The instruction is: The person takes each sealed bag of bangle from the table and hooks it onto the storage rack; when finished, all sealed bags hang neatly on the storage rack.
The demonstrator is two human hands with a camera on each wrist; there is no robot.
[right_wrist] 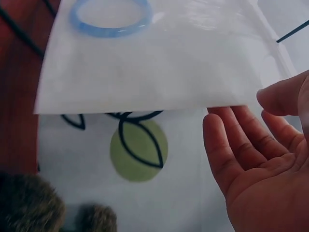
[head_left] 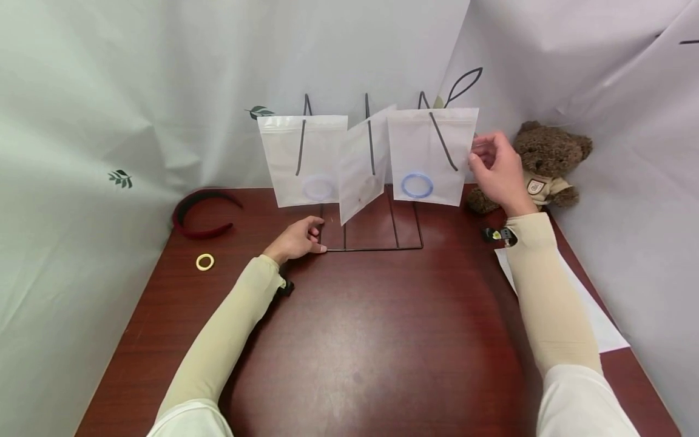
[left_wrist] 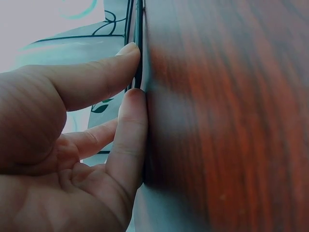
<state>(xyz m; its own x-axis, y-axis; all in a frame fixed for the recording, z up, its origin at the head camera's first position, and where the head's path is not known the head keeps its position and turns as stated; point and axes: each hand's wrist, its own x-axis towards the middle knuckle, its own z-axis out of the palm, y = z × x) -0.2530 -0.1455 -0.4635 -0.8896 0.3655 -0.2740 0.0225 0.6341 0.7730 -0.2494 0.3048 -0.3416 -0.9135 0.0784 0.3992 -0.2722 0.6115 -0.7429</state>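
A black wire rack [head_left: 373,249] stands on the table, with three upright prongs. My left hand [head_left: 297,238] pinches the front left corner of its base, thumb and fingertips at the black wire [left_wrist: 139,58]. From the prongs hang a left white zip bag [head_left: 289,158], a middle bag [head_left: 360,170] turned edge-on, and a right bag [head_left: 437,142]. A blue ring [head_left: 417,186] shows through the right bag. My right hand [head_left: 499,170] is at that bag's right edge. In the right wrist view, its fingertips [right_wrist: 215,125] pass behind the edge; thumb and fingers stand apart.
A brown teddy bear [head_left: 548,155] sits behind my right hand. White paper [head_left: 590,309] lies under my right forearm. At the left are a dark red headband [head_left: 188,230] and a yellow ring [head_left: 204,262]. Pale curtains [head_left: 207,91] enclose the table.
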